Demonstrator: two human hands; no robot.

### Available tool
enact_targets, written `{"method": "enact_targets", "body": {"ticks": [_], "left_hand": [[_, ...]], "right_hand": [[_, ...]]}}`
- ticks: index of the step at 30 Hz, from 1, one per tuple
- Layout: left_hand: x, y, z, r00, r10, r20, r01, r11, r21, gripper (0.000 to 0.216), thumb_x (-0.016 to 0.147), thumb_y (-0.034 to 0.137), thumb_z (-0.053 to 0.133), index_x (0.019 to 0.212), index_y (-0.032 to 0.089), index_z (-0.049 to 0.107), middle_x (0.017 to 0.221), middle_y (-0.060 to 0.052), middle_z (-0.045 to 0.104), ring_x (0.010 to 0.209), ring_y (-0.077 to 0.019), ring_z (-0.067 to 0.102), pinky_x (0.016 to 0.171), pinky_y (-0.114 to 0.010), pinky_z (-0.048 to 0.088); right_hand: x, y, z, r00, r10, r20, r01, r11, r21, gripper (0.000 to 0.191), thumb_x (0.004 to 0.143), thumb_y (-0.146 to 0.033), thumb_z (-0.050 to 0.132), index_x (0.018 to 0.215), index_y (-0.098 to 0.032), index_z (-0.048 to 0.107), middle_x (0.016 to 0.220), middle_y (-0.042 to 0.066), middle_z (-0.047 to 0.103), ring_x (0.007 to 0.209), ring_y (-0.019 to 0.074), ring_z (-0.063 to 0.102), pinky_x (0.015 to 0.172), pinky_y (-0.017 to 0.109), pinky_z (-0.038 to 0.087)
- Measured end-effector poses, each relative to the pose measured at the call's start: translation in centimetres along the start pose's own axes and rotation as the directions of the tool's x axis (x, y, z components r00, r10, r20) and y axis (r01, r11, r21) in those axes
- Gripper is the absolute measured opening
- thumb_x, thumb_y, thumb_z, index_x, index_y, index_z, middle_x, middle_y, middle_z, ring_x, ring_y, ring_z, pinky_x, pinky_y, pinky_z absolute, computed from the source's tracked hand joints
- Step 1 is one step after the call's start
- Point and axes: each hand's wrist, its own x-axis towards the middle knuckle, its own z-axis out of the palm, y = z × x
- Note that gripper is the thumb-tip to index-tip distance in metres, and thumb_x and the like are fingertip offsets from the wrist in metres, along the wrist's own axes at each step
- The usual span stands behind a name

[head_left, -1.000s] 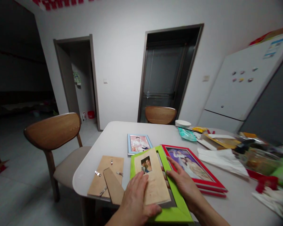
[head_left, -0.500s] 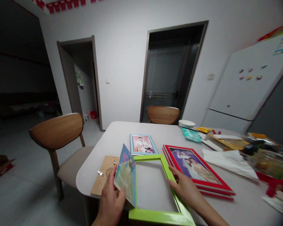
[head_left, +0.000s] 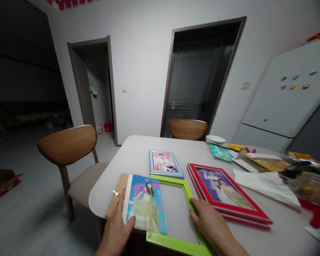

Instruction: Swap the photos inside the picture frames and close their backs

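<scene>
My left hand [head_left: 117, 222] is closed on the left edge of a photo [head_left: 146, 206] of a figure in a yellow-green dress on blue. The picture faces up and covers the left side of a green picture frame [head_left: 173, 241]. My right hand [head_left: 212, 222] grips that frame's right side, thumb on the inner edge. Through the frame's opening the bare tabletop shows. Under the photo and my left hand lies a brown backing board [head_left: 117, 183] with metal clips, partly hidden. Just beyond sits a light-blue framed photo [head_left: 166, 174].
Stacked red picture frames [head_left: 229, 190] lie right of my right hand. Farther right are a white paper sheet [head_left: 264, 185], a teal packet [head_left: 220, 153], a white bowl [head_left: 215, 139] and clutter. Wooden chairs stand at the left [head_left: 69, 145] and far side [head_left: 188, 128] of the table.
My left hand has tipped the photo from nearly upright to almost flat, its picture now facing up over the frame's left side. My right hand stays on the frame. The view has shifted slightly.
</scene>
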Motion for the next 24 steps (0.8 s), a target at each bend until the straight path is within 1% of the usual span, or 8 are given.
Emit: {"method": "enact_targets", "body": {"ticks": [2,4,8,12,15,17,19,24], "left_hand": [[0.1,-0.3,0.0,0.997,0.057,-0.043,-0.057,0.998,0.011,0.061,0.068,0.027,0.047,0.125,0.014,0.029,0.125,-0.01,0.043,0.112,-0.0243,0.042,0.094,-0.037,0.032],[0.2,-0.6,0.0,0.992,0.114,-0.054,-0.111,0.993,0.041,0.06,0.07,0.026,0.047,0.126,0.014,0.028,0.126,-0.01,0.041,0.112,-0.024,0.041,0.095,-0.039,0.031],[0.0,-0.4,0.4,0.986,0.165,0.032,-0.167,0.984,0.062,0.06,0.068,0.022,0.049,0.124,0.012,0.031,0.127,-0.012,0.039,0.116,-0.0245,0.036,0.097,-0.04,0.029],[-0.4,0.1,0.9,0.965,0.226,0.132,-0.244,0.96,0.137,0.062,0.062,0.02,0.054,0.121,0.013,0.038,0.131,-0.012,0.034,0.121,-0.0263,0.028,0.1,-0.041,0.024],[-0.5,-0.1,1.4,0.948,0.259,0.187,-0.296,0.932,0.21,0.065,0.059,0.018,0.056,0.122,0.013,0.039,0.133,-0.012,0.031,0.123,-0.0267,0.024,0.101,-0.04,0.023],[-0.5,-0.5,1.6,0.944,0.265,0.197,-0.309,0.918,0.248,0.066,0.059,0.016,0.056,0.122,0.013,0.038,0.133,-0.012,0.03,0.123,-0.0268,0.023,0.101,-0.04,0.023],[-0.4,-0.9,1.8,0.942,0.273,0.196,-0.32,0.908,0.27,0.065,0.059,0.016,0.056,0.122,0.014,0.038,0.133,-0.012,0.031,0.123,-0.0274,0.023,0.1,-0.042,0.024],[-0.5,-1.0,2.0,0.922,0.353,0.161,-0.388,0.863,0.324,0.069,0.055,0.007,0.053,0.122,0.014,0.037,0.133,-0.014,0.03,0.122,-0.0289,0.024,0.098,-0.047,0.026]], "right_hand": [[-0.2,-0.7,-0.1,0.997,-0.036,-0.073,0.036,0.999,-0.004,0.035,0.072,-0.025,0.043,0.102,-0.012,0.056,0.104,0.014,0.056,0.097,0.025,0.05,0.082,0.035,0.039],[-0.3,-1.7,-0.1,0.992,-0.077,-0.099,0.086,0.993,0.08,0.038,0.072,-0.026,0.042,0.104,-0.011,0.055,0.108,0.015,0.054,0.1,0.0245,0.048,0.086,0.035,0.037],[0.1,-4.3,1.0,0.996,-0.082,0.045,0.055,0.903,0.425,0.044,0.072,-0.028,0.04,0.11,-0.007,0.05,0.095,0.013,0.061,0.074,0.0174,0.059,0.073,0.03,0.043],[1.5,-6.7,2.4,0.976,0.022,0.218,-0.176,0.674,0.718,0.053,0.071,-0.028,0.037,0.119,-0.004,0.039,0.074,0.008,0.063,0.051,0.0134,0.056,0.051,0.026,0.044],[2.4,-8.0,2.8,0.929,-0.059,0.366,-0.306,0.433,0.848,0.05,0.068,-0.024,0.037,0.115,-0.007,0.044,0.063,0.003,0.062,0.044,0.0113,0.052,0.044,0.022,0.04],[2.7,-8.5,2.8,0.91,-0.12,0.397,-0.339,0.336,0.879,0.043,0.066,-0.023,0.038,0.104,-0.009,0.053,0.062,0.002,0.062,0.045,0.0106,0.052,0.044,0.021,0.039],[2.6,-8.8,2.8,0.9,-0.113,0.421,-0.374,0.292,0.88,0.039,0.064,-0.022,0.041,0.098,-0.011,0.056,0.061,0.002,0.062,0.044,0.0102,0.051,0.043,0.02,0.038],[2.0,-9.3,2.2,0.922,-0.101,0.374,-0.365,0.096,0.926,0.037,0.061,-0.021,0.046,0.096,-0.013,0.055,0.061,0.001,0.06,0.047,0.0095,0.051,0.049,0.021,0.041]]}}
